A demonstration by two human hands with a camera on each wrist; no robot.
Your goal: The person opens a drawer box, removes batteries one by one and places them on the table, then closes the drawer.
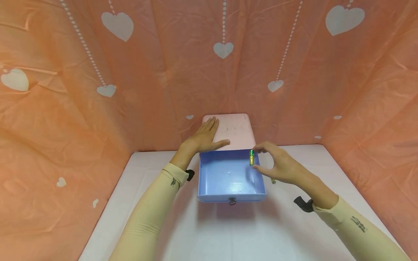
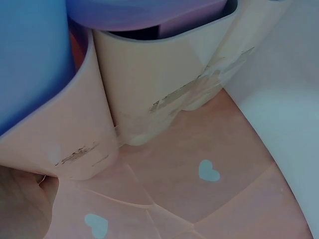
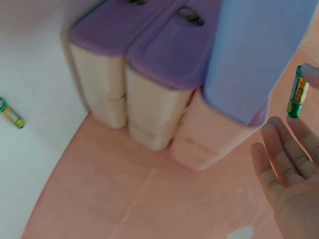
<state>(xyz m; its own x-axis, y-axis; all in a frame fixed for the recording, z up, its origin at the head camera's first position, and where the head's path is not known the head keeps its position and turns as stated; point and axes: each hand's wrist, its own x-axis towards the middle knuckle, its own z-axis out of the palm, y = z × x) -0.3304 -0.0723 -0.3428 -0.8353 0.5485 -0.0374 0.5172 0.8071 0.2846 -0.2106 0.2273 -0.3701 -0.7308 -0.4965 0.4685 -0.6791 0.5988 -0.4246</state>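
Battery (image 1: 251, 158) pinched; wrist views alone reveal purple drawers (image 3: 167, 57).

Head view: forward-down, from farther back; wrist views: close, sharing drawer unit (image 3: 154, 109).

Wrinkled orange cloth (image 1: 189, 79) with pale hearts (image 1: 223, 50) and dotted strings (image 1: 224, 22), behind and beside a white tabletop (image 1: 235, 239).

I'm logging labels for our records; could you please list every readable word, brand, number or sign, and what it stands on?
No text can be read.
Battery in the right hand: markings too small and blurred.
Other battery: markings too small.
Left sleeve: dark print, unreadable.
Right sleeve: dark print, unreadable.
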